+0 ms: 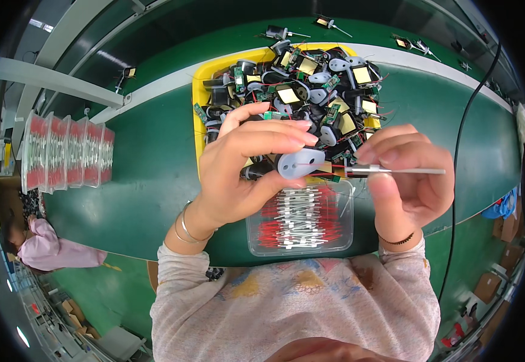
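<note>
White cap (301,164) and metal-collared rod (368,171) are in the air above the worktop (147,163), with red wire (335,166) between them. My left hand (238,163) pinches the cap; my right hand (416,166) is clamped on the rod; hands apart. Step in hand, as I judge it: lining up the rod with the wire; whether they join, I cannot tell. Next move seems to call for a steady cap and slack wire. Clear tray (301,253) of leads below; yellow bin (200,90) of parts beyond; stacked trays (69,154) left.
</note>
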Demonstrator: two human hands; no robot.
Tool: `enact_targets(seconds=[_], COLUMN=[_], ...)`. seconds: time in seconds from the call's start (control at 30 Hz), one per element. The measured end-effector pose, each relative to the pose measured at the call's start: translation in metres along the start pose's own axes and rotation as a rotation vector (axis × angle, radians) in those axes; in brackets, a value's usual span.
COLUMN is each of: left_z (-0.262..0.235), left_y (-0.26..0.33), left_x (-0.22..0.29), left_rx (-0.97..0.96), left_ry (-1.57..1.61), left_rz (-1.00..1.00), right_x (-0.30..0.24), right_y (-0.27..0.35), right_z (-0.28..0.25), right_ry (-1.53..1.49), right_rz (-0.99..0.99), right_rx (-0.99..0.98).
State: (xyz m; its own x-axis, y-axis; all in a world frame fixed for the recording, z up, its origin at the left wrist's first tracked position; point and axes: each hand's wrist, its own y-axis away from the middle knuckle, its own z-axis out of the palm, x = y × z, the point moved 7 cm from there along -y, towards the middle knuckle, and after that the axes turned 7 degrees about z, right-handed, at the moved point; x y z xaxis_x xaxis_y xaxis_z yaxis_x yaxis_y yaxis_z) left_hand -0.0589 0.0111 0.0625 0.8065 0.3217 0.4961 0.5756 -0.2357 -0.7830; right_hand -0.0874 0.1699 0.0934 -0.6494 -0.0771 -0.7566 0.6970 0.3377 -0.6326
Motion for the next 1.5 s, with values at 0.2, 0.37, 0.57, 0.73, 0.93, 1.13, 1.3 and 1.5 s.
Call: enact_targets(seconds=[0.2, 0.37, 0.57, 0.73, 0.93, 1.13, 1.3, 1.5], left_z=[-0.001, 0.001, -0.004, -0.008, -0.01, -0.01, -0.01, -0.008], left_y=[-0.002, -0.003, -0.001, 0.001, 0.001, 0.002, 0.001, 0.002], left_x=[0.004, 0.006, 0.008, 0.008, 0.01, 0.012, 0.01, 0.012], left_rx=[0.048, 0.042, 0.092, 0.132, 0.136, 0.13, 0.141, 0.143], left_ry=[-0.105, -0.138, -0.1, -0.106, -0.152, -0.207, -0.189, -0.187], left_rz=[0.005, 0.006, 0.008, 0.045, 0.065, 0.069, 0.053, 0.062], right_x=[-0.001, -0.006, -0.017, -0.026, -0.029, -0.03, -0.03, -0.03], right_y=[-0.001, 0.001, 0.001, 0.011, 0.013, 0.013, 0.013, 0.013], right_z=[-0.001, -0.003, 0.002, 0.008, 0.01, 0.009, 0.009, 0.007], right_ry=[0.055, 0.087, 0.164, 0.228, 0.244, 0.237, 0.233, 0.257], right_rz=[-0.02, -0.06, -0.188, -0.266, -0.251, -0.266, -0.277, -0.295], right_rx=[-0.028, -0.007, -0.025, -0.042, -0.026, -0.051, -0.034, -0.029])
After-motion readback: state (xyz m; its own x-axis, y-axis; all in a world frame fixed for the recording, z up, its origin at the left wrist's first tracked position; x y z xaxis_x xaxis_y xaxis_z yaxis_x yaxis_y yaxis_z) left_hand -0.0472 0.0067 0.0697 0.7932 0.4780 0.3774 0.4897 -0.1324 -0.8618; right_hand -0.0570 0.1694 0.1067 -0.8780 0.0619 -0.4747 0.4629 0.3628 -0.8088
